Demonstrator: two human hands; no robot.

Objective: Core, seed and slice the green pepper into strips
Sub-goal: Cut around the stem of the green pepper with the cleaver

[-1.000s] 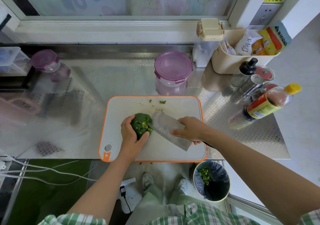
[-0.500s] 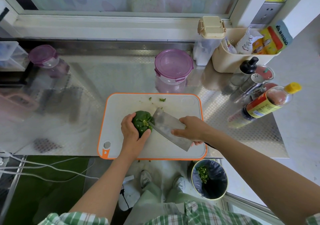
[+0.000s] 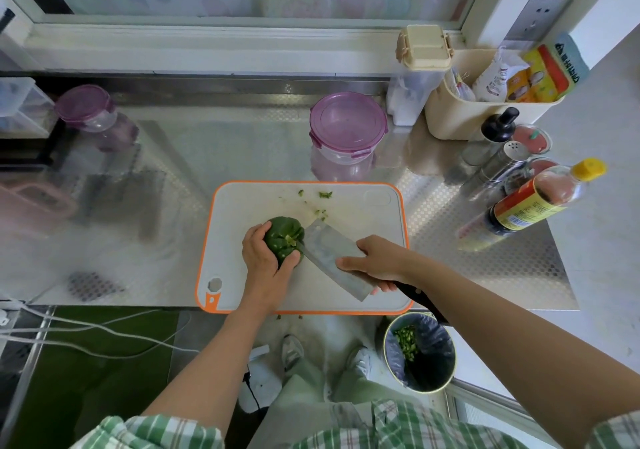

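Observation:
A whole green pepper [image 3: 283,237] lies on its side on the white cutting board with an orange rim [image 3: 367,216], its stem end facing right. My left hand [image 3: 265,261] grips the pepper from the left and below. My right hand [image 3: 375,261] holds a wide cleaver [image 3: 327,253] where blade meets handle, fingers lying over the flat of the blade. The cleaver's front corner touches the pepper beside the stem. Small green scraps [image 3: 323,195] lie at the board's far edge.
A purple-lidded round container [image 3: 347,126] stands just behind the board. Sauce bottles and shakers [image 3: 526,203] crowd the right side, with a beige basket [image 3: 460,119] behind. Another purple-lidded jar [image 3: 91,113] sits far left. A bin with green scraps [image 3: 419,351] stands on the floor below the counter edge.
Both hands, pepper and cleaver stay almost where they were; the blade corner has stayed at the stem, with only a slight shift. The view has tilted a little.

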